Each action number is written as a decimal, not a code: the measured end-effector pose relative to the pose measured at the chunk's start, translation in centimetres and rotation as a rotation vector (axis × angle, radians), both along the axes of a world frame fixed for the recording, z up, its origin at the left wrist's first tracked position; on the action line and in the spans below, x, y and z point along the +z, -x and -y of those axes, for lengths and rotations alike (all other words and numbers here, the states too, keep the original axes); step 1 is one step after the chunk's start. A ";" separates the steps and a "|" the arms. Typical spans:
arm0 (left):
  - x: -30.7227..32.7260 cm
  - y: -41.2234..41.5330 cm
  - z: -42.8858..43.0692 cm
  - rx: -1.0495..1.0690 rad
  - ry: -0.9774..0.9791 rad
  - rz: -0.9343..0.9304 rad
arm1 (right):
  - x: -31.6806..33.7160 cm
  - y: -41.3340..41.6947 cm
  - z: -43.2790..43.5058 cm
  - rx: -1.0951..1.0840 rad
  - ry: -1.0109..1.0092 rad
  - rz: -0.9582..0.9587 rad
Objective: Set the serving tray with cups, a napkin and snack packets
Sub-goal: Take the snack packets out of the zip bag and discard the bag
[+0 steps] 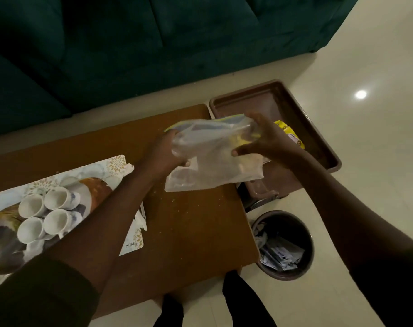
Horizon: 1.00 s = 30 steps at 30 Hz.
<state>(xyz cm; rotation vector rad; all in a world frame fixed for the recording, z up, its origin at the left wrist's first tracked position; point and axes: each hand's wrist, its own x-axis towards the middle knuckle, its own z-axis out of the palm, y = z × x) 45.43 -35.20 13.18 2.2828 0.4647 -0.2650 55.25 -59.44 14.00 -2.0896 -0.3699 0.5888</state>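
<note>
A clear plastic zip bag (212, 159) with a blue-yellow seal hangs above the right end of the wooden table (189, 232). My left hand (164, 152) grips its left side and my right hand (269, 138) grips its right side near the seal. The patterned serving tray (111, 168) lies at the table's left end, with several white cups (47, 215) lying on their sides on it. Behind my right hand, a yellow snack packet (292, 135) lies in a brown plastic tray (259, 102).
A dark round waste bin (283, 244) with crumpled wrappers stands on the floor by the table's right front corner. A dark green sofa (130, 43) runs along the far side. Crumbs dot the table top. My feet show below the table's near edge.
</note>
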 end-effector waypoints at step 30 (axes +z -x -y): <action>0.3 -1.6 8.9 0.292 0.796 -0.378 | -3.3 11.8 -1.7 -0.234 0.109 0.676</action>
